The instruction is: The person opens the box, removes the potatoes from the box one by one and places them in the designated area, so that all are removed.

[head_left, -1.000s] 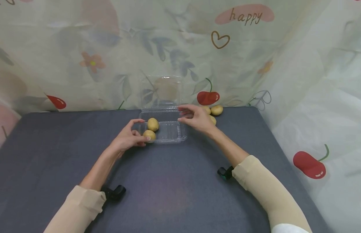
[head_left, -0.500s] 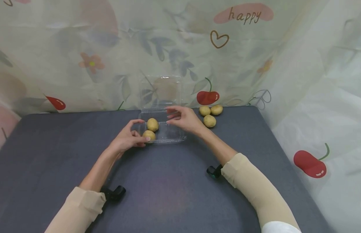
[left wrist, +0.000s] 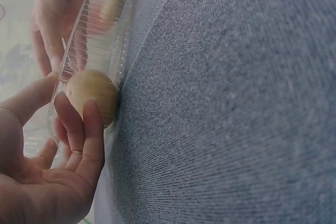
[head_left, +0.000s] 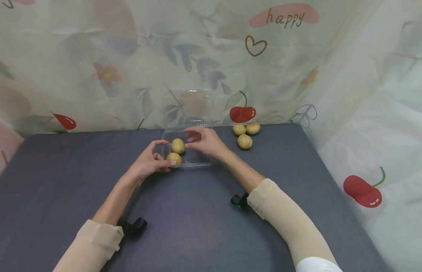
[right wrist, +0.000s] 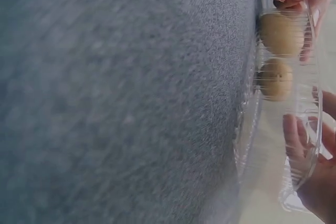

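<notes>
A clear plastic clamshell box (head_left: pixel 197 165) lies on the dark table with its lid (head_left: pixel 204 109) standing up behind it. Two small potatoes are in its left end, one potato (head_left: pixel 178 146) behind the other potato (head_left: pixel 174 158). My left hand (head_left: pixel 148 161) grips the box's left end, with fingertips against the wall beside a potato (left wrist: pixel 100 93) in the left wrist view. My right hand (head_left: pixel 207 142) is over the box interior, thumb and fingers parted with nothing between them. Its fingertips are close to the right side of the rear potato.
Three more potatoes lie grouped right of the box near the table's back edge: a left potato (head_left: pixel 239 129), a right potato (head_left: pixel 253 128) and a nearer potato (head_left: pixel 245 141). A printed curtain (head_left: pixel 129 75) hangs directly behind the table (head_left: pixel 197 219).
My right hand has moved left, from the box's right edge to beside the rear potato, uncovering the three potatoes on the table. My left hand has stayed on the box.
</notes>
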Available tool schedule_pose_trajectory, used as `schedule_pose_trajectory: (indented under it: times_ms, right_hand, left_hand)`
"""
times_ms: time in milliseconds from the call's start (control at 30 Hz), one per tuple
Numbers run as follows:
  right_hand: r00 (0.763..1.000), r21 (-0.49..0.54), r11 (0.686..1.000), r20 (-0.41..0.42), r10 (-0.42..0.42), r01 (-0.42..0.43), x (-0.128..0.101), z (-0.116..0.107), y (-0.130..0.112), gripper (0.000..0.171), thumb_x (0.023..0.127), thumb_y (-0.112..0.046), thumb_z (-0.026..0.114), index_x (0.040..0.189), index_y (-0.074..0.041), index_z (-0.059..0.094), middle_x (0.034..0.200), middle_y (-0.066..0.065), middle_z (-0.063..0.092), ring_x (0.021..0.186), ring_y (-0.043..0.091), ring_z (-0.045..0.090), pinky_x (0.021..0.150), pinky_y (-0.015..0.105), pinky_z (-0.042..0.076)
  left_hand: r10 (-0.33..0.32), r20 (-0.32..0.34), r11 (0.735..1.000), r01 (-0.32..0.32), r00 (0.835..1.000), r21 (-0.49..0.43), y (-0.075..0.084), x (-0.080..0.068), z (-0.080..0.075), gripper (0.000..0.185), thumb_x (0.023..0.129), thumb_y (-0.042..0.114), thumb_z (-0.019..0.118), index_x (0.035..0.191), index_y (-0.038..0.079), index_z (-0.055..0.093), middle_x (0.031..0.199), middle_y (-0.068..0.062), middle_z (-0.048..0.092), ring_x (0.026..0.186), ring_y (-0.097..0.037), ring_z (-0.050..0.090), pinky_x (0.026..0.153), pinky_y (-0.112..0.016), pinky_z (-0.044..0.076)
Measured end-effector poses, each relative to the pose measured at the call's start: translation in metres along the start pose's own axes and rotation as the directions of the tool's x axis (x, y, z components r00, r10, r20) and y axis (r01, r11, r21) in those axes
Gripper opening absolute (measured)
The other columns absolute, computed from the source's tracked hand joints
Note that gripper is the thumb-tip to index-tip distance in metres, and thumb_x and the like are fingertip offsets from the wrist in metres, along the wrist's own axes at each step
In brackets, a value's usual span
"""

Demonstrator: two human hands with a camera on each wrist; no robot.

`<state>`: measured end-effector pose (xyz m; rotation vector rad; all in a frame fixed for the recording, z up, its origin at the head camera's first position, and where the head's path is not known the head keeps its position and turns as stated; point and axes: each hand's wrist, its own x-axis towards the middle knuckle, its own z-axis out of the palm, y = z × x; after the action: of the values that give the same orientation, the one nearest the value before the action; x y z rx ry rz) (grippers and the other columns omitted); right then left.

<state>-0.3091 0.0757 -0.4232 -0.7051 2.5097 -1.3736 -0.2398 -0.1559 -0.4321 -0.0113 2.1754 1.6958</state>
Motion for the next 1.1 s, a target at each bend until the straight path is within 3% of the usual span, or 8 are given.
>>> schedule_pose_trajectory:
  times_ms: [433,700,1100]
  right_hand:
    - [0.999,-0.134,0.99,-0.006,0.039,-0.039,0.011,0.013,-0.002,0.055,0.086,-0.024,0.08,0.136,-0.01,0.061,0.12,0.011,0.068,0.103,0.019,0.069,0.081,0.028,0.055]
    - [0.997,-0.219,0.973,0.031,0.077,-0.068,0.014,0.02,-0.005,0.057,0.086,-0.033,0.08,0.137,-0.017,0.061,0.115,0.005,0.071,0.101,0.014,0.068,0.08,0.028,0.053]
    - [0.996,-0.285,0.958,0.066,0.061,-0.039,0.016,0.026,-0.003,0.056,0.088,-0.032,0.078,0.139,-0.021,0.06,0.114,0.003,0.072,0.098,0.012,0.067,0.076,0.024,0.052]
  left_hand:
    - [0.004,0.005,1.0,-0.004,1.0,-0.007,0.0,0.0,-0.001,0.082,0.089,0.014,0.077,0.154,0.015,0.025,0.074,-0.009,0.06,0.084,-0.034,0.07,0.083,-0.043,0.057]
    - [0.013,0.011,1.0,-0.012,1.0,-0.02,0.0,0.0,0.0,0.083,0.089,0.013,0.076,0.154,0.015,0.025,0.074,-0.009,0.059,0.084,-0.034,0.069,0.084,-0.043,0.057]
    - [0.005,0.011,1.0,-0.005,1.0,-0.023,-0.001,0.0,0.0,0.083,0.089,0.013,0.077,0.153,0.015,0.024,0.073,-0.008,0.059,0.083,-0.033,0.069,0.085,-0.043,0.057]
